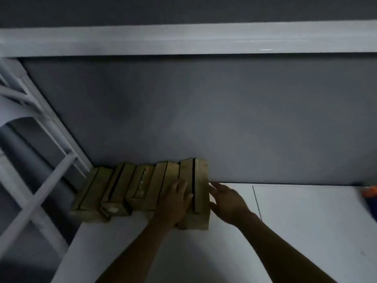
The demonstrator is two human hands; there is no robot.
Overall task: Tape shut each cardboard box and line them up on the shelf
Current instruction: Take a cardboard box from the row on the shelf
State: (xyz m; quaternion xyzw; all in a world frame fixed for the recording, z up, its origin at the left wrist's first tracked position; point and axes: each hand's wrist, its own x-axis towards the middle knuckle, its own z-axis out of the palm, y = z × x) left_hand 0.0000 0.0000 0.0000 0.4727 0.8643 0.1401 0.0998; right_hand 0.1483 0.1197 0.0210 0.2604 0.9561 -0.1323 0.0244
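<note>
On shelf [224, 252], left hand [175, 203] flat atop end box [201, 190], right hand [228, 201] open beside it: nudge it square, flush with row [120, 188].

Pretty dim in here tbh. A dark grey wall [224, 119] runs ahead of the left hand [173, 203] and right hand [228, 203], with a white beam [183, 41] crossing well above them. A white metal frame [40, 190] with diagonal braces stands off to the left hand's side. The white shelf [204, 252] underneath has a thin seam [256, 201] just right of the right hand.
</note>
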